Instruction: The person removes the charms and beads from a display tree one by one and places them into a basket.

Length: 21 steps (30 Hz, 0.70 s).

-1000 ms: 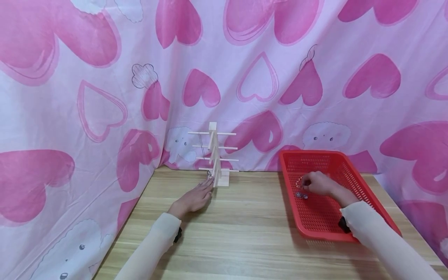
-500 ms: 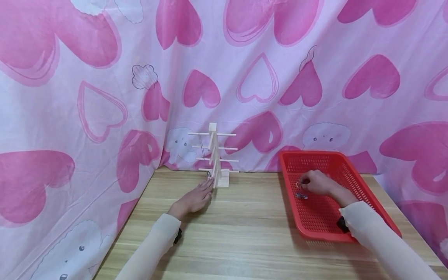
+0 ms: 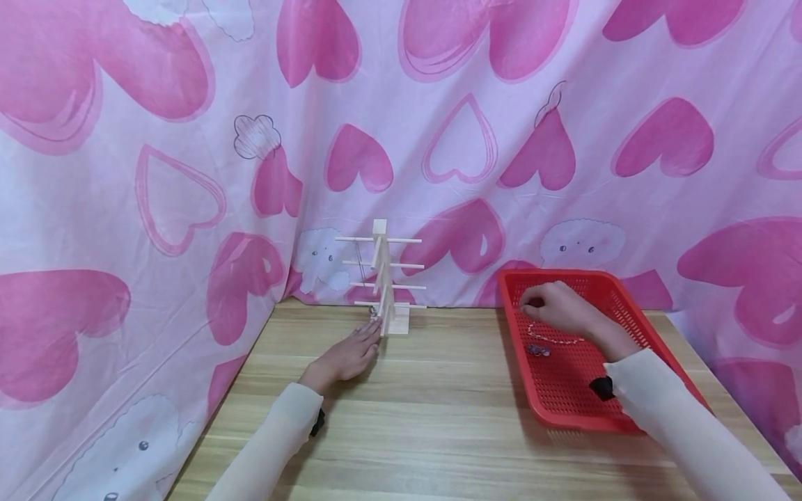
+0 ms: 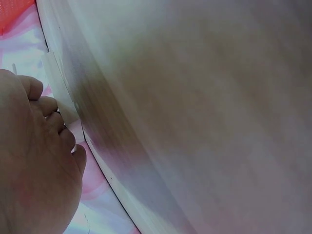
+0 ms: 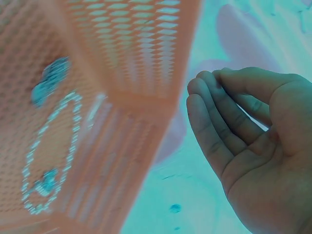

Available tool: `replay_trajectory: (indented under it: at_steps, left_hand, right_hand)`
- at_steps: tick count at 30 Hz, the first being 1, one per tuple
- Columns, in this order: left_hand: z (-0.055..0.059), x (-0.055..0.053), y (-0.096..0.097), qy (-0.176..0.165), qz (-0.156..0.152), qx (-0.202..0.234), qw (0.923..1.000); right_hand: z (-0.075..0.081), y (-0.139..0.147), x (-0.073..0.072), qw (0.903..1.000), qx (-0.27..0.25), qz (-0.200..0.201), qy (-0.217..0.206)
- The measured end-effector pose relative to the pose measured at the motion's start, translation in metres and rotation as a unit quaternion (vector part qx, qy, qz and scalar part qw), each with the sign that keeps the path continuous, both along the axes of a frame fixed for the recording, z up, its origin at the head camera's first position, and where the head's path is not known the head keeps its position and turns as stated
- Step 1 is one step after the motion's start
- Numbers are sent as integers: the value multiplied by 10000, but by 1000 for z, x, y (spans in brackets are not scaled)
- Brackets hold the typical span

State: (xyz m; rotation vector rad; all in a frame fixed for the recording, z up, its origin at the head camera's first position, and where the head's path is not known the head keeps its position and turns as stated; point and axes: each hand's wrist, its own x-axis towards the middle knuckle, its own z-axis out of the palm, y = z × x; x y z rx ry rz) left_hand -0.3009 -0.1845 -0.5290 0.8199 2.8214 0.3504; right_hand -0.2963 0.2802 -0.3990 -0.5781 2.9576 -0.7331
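The left hand (image 3: pixel 347 356) rests with extended fingers against the lower front of a light wooden peg rack (image 3: pixel 383 278). A thin dark cord hangs on the rack's left pegs, and a small silvery piece shows just above the fingertips. Raised over the far left part of a red plastic basket (image 3: pixel 529 396) is the right hand (image 3: pixel 560 306), its thumb and fingertips drawn together. Whether anything thin is between them cannot be seen. Beneath it, a pale beaded necklace (image 5: pixel 75 126) lies looped on the basket floor. Beside that sits a small greyish-purple cluster (image 3: pixel 537 350), apparently jewellery.
A wood-grain table (image 3: pixel 438 417) carries the rack at back centre-left and the basket at right. The basket's raised perforated walls surround the jewellery. A pink heart-patterned curtain (image 3: pixel 464 139) closes off the back and sides.
The right hand has risen from the basket floor and moved slightly left and away, uncovering more of the beaded necklace. The left hand stays at the rack.
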Motion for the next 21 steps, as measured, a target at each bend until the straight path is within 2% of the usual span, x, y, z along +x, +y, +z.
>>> replay_trajectory:
  at_steps: [5, 11, 15, 21]
  left_hand:
    - [0, 0, 0, 2, 6, 76, 10000]
    - [1, 0, 1, -10, -21, 144, 9999]
    - [2, 0, 1, -40, -10, 69, 10000]
    - [1, 0, 0, -38, -12, 49, 10000]
  right_hand:
    - [13, -25, 0, 9996, -260, 113, 61]
    - [19, -58, -9, 9985, -363, 389, 149]
    - [21, -80, -16, 9970, -434, 591, 245]
    - [16, -111, -23, 9958, -585, 705, 60]
